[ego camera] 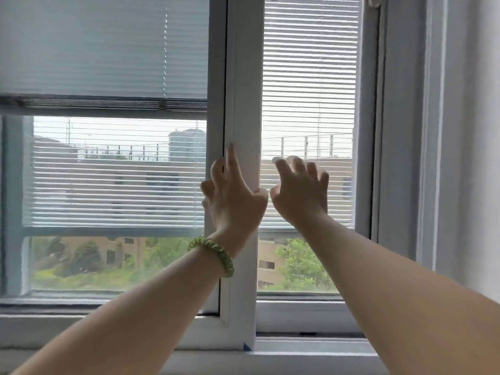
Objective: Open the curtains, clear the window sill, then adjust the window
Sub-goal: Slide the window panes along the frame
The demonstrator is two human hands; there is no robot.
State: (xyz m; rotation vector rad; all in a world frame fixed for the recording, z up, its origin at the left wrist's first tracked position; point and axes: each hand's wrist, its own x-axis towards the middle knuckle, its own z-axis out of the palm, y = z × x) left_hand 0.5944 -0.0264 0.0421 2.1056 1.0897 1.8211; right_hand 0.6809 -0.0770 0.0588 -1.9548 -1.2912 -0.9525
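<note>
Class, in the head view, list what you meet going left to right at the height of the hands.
Left blind → left hand, gripping the centre frame → right hand → right-side frame → curtain.

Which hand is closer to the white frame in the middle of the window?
Left. The left hand grips the left edge of the middle window frame; the right hand hovers just right of it, before the slatted blind, fingers spread.

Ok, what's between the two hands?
Head view: just a thin strip of blind slats between the thumbs; the left hand holds the white sash upright, the right hand is spread before them.
</note>
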